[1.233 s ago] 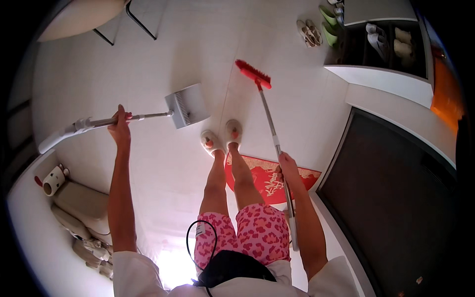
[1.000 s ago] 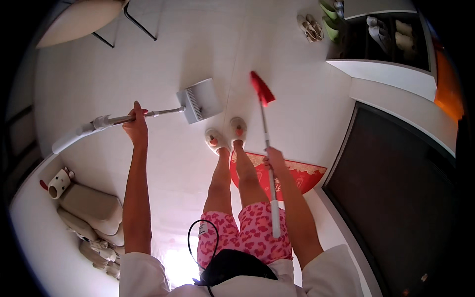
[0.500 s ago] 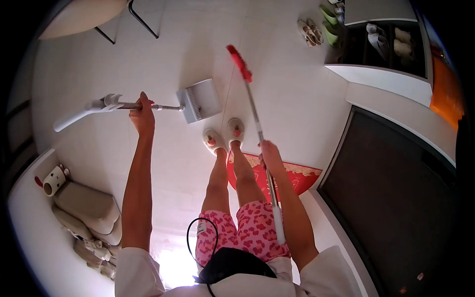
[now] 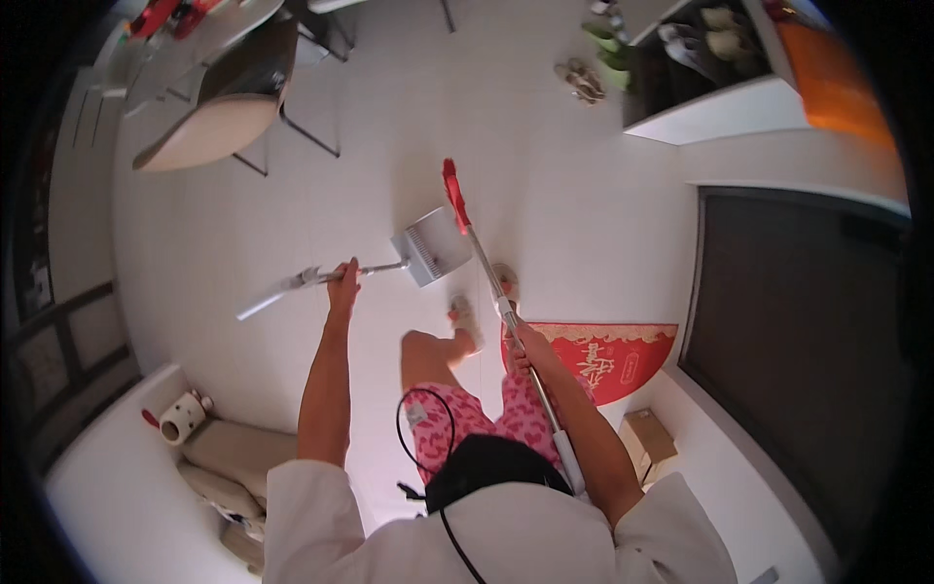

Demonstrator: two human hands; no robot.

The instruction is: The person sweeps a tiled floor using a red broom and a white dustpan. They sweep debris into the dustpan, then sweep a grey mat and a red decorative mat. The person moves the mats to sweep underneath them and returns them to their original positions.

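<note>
The broom's red head (image 4: 454, 195) is blurred, its bristles indistinct; the right hand (image 4: 527, 347) hides a stretch of the broom handle (image 4: 481, 251), which itself partly covers one slipper (image 4: 512, 279). The outer white end of the dustpan pole (image 4: 261, 306) is smeared. The right forearm (image 4: 582, 423) blocks the red mat's (image 4: 637, 352) lower left edge. A left sleeve (image 4: 309, 496) conceals one end of the beige seat (image 4: 233, 453). The view's upper edge crops the table (image 4: 222, 37), where red objects (image 4: 175, 17) are too unclear to identify.

Head-worn fisheye; downward over hands (image 4: 342, 283) and floor (image 4: 593, 234)
</note>
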